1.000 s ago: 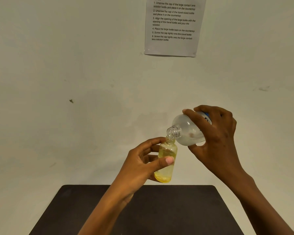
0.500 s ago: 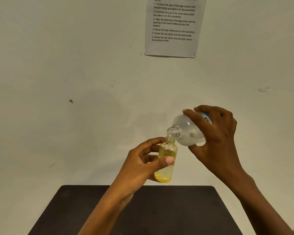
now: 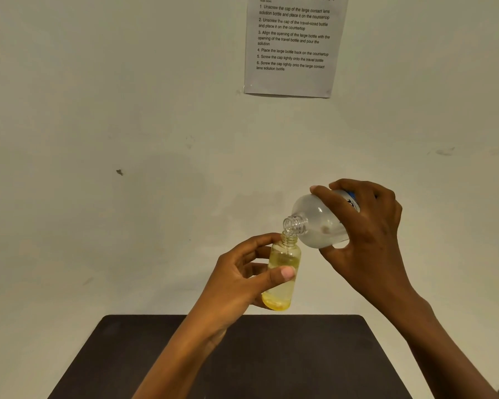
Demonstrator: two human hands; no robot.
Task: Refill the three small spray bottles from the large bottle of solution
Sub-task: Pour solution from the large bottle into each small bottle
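The dark brown table (image 3: 271, 364) with rounded corners fills 6 o'clock, its far edge running just below both hands. A plain pale wall (image 3: 127, 110) spreads behind them toward 9 and 3 o'clock, with a printed white instruction sheet (image 3: 293, 79) at 12 o'clock. The left hand (image 3: 236, 286) grasps the small clear bottle of yellowish liquid (image 3: 283, 260) upright between thumb and curled fingers, its open neck rising above the grip, while the right hand (image 3: 366, 240) clasps the large frosted bottle (image 3: 317, 223) from 3 o'clock, tipped so its threaded mouth sits right at that neck.
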